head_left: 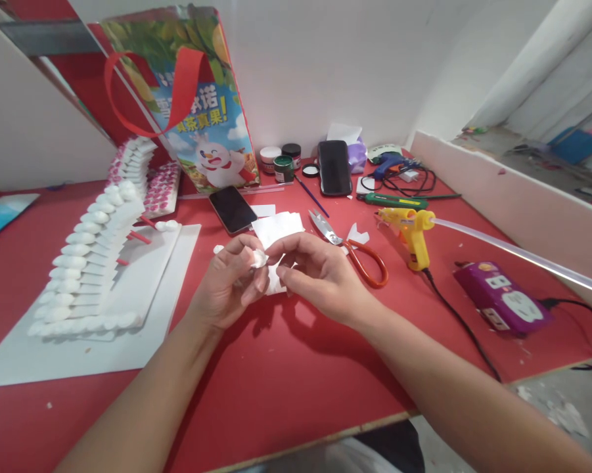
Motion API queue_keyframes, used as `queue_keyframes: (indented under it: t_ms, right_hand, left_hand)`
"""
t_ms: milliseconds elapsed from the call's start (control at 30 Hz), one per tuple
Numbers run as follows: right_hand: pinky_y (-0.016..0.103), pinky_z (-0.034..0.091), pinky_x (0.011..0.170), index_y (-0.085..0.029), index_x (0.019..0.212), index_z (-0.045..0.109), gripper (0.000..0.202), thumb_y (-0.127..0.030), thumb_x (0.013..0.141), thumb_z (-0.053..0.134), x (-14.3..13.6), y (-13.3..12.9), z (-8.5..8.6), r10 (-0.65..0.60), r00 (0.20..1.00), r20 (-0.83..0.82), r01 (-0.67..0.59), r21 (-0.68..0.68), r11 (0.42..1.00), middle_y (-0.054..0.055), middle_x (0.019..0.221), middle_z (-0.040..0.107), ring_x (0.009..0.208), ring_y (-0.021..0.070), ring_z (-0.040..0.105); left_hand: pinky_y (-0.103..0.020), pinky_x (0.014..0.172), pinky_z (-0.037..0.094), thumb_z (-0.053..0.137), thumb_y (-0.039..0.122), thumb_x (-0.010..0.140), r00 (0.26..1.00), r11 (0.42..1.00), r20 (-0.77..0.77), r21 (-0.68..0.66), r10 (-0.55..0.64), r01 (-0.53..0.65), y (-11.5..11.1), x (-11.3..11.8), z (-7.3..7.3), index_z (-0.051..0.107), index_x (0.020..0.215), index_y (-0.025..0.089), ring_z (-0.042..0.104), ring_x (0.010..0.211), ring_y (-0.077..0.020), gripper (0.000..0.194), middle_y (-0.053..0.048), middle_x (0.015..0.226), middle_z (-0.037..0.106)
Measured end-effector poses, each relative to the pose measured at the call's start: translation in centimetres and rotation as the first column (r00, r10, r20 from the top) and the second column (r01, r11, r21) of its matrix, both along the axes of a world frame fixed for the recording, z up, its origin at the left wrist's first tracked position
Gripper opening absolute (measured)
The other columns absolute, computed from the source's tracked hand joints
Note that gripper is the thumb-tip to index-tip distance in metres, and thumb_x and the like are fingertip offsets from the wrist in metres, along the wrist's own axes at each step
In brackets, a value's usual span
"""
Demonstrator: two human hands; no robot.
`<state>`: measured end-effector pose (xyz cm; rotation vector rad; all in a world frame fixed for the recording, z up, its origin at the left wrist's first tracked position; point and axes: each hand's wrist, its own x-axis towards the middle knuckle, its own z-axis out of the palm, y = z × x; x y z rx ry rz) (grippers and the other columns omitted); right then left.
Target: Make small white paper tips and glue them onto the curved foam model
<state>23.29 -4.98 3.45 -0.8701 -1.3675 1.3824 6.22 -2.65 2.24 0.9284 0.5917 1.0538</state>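
Near the middle of the table, my left hand pinches a small crumpled white piece, which looks like paper or tissue. My right hand is close against it, the index fingertip at the piece's right side and the thumb apart from the finger. Under and behind the hands lie white paper sheets. To the left, a stepped white model edged with rounded white pads stands on a white board, with red sticks beneath its slope.
Scissors with orange handles lie right of the paper. Farther right are a yellow glue gun with a long glue stick and a purple power box. Behind stand paint jars, two phones, a green cutter and a printed bag.
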Motion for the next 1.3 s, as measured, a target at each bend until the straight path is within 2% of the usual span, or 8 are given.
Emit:
queue_keyframes:
  t_ms: [100, 200, 367, 600, 733, 900, 1067, 1300]
  right_hand:
    - [0.028, 0.051, 0.064, -0.019, 0.101, 0.063, 0.021, -0.019, 0.080, 0.063, 0.0, -0.1, 0.0, 0.001, 1.000, 0.029, -0.001, 0.002, 1.000, 0.001, 0.087, 0.066, 0.069, 0.0132, 0.060]
    - [0.028, 0.053, 0.067, -0.018, 0.102, 0.063, 0.020, -0.015, 0.083, 0.058, 0.2, -0.2, 0.1, -0.039, 0.991, 0.130, 0.017, 0.167, 0.986, 0.002, 0.091, 0.067, 0.074, 0.0137, 0.063]
    - [0.029, 0.054, 0.071, -0.017, 0.103, 0.062, 0.020, -0.010, 0.088, 0.053, 0.5, -0.3, -0.1, -0.214, 0.928, 0.304, 0.013, 0.549, 0.836, 0.007, 0.100, 0.066, 0.077, 0.0132, 0.061]
    - [0.027, 0.054, 0.069, -0.019, 0.104, 0.061, 0.020, -0.009, 0.090, 0.052, 0.7, -0.5, -0.1, -0.268, 0.900, 0.343, -0.003, 0.620, 0.784, 0.006, 0.101, 0.066, 0.079, 0.0137, 0.061]
    - [0.025, 0.054, 0.068, -0.019, 0.100, 0.062, 0.014, -0.010, 0.089, 0.059, 0.9, -0.3, 0.7, -0.236, 0.962, 0.139, 0.134, 0.514, 0.848, 0.004, 0.098, 0.066, 0.075, 0.0105, 0.061]
    - [0.022, 0.052, 0.053, -0.018, 0.082, 0.062, 0.025, -0.027, 0.079, 0.084, 1.2, 0.5, 0.8, -0.095, 0.985, -0.145, 0.104, 0.050, 0.993, -0.003, 0.071, 0.064, 0.058, 0.0090, 0.061]
    - [0.022, 0.052, 0.047, -0.015, 0.071, 0.066, 0.034, -0.038, 0.072, 0.091, 1.4, 0.9, 0.6, -0.078, 0.973, -0.216, 0.047, -0.142, 0.989, 0.001, 0.065, 0.071, 0.048, 0.0097, 0.062]
    - [0.022, 0.058, 0.053, -0.013, 0.077, 0.069, 0.031, -0.039, 0.079, 0.086, 1.4, 1.1, 0.6, 0.013, 0.960, -0.281, -0.060, -0.158, 0.986, 0.002, 0.067, 0.073, 0.054, 0.0128, 0.070]
  left_hand:
    - [-0.015, 0.040, 0.034, 0.085, 0.044, 0.080, 1.000, 0.999, 0.000, 0.033, -0.010, 0.010, 0.1, -0.1, -0.2, 0.063, 0.083, 0.020, 0.041, 0.030, -0.0029, 0.033, 0.005, 0.050, 0.066]
    - [-0.015, 0.040, 0.035, 0.084, 0.043, 0.081, 1.000, 0.999, 0.000, 0.044, -0.007, 0.008, 0.1, -0.2, -0.3, 0.064, 0.086, 0.019, 0.043, 0.030, -0.0032, 0.031, 0.004, 0.052, 0.068]
    - [-0.014, 0.042, 0.037, 0.084, 0.042, 0.081, 1.000, 1.000, 0.006, 0.029, -0.010, 0.010, 0.1, -0.2, -0.3, 0.066, 0.085, 0.019, 0.046, 0.032, -0.0028, 0.030, 0.003, 0.054, 0.068]
    - [-0.013, 0.041, 0.037, 0.085, 0.041, 0.080, 1.000, 1.000, -0.005, 0.016, -0.022, 0.022, 0.1, -0.1, -0.2, 0.066, 0.084, 0.019, 0.045, 0.033, -0.0031, 0.030, 0.003, 0.052, 0.066]
    - [-0.014, 0.040, 0.038, 0.086, 0.042, 0.079, 0.999, 1.000, -0.031, 0.023, 0.014, -0.014, 0.3, -0.2, -0.3, 0.065, 0.083, 0.019, 0.042, 0.034, -0.0031, 0.031, 0.003, 0.054, 0.066]
    - [-0.011, 0.037, 0.032, 0.085, 0.044, 0.080, 1.000, 0.999, -0.017, 0.049, 0.010, -0.009, 0.3, -0.4, -0.4, 0.065, 0.085, 0.019, 0.041, 0.032, -0.0022, 0.032, 0.003, 0.053, 0.065]
    - [-0.012, 0.040, 0.035, 0.086, 0.043, 0.079, 1.000, 0.999, -0.007, 0.053, 0.009, -0.009, 0.3, -0.4, -0.3, 0.064, 0.084, 0.018, 0.040, 0.032, -0.0013, 0.034, 0.003, 0.052, 0.063]
    - [-0.016, 0.040, 0.042, 0.089, 0.033, 0.075, 0.995, 0.991, -0.061, 0.112, 0.078, -0.071, -0.1, 0.0, 0.1, 0.065, 0.085, 0.020, 0.055, 0.044, -0.0085, 0.029, 0.002, 0.059, 0.069]
